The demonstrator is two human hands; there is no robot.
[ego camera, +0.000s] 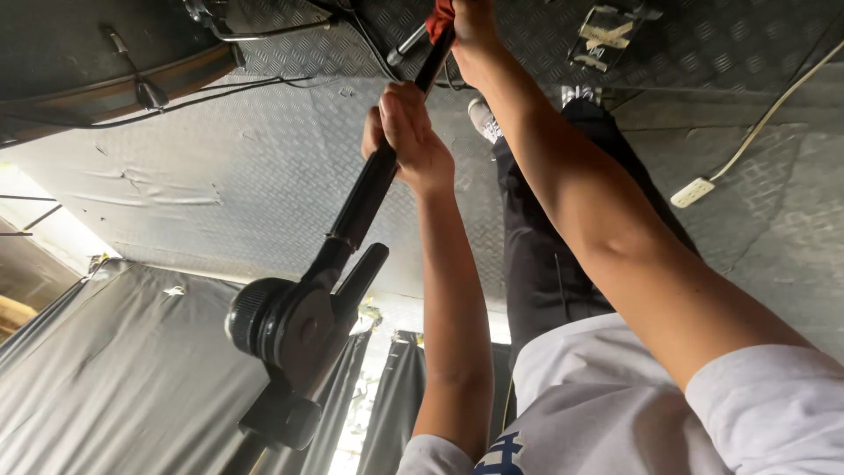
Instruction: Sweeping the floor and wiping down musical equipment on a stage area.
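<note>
From the head camera, a long black ratchet wrench (352, 220) runs from its chunky head at 7 o'clock up to a red-wrapped handle end at 12 o'clock. The left hand (406, 136) is clenched round the mid-shaft and the right hand (470, 35) grasps the red end. It looks heavy, stiff steel, best held far out on the handle. No containers show, only a white power strip (693, 192) at 3 o'clock on the patterned floor (290, 167).

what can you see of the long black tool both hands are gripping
The long black tool is a matte, metal-looking bar ending in a chunky ratchet-like head with a knurled round knob and a short side lever. It runs diagonally from the lower left up to the top centre. The left hand wraps its shaft midway; the right hand grips the red-covered upper end.
</note>
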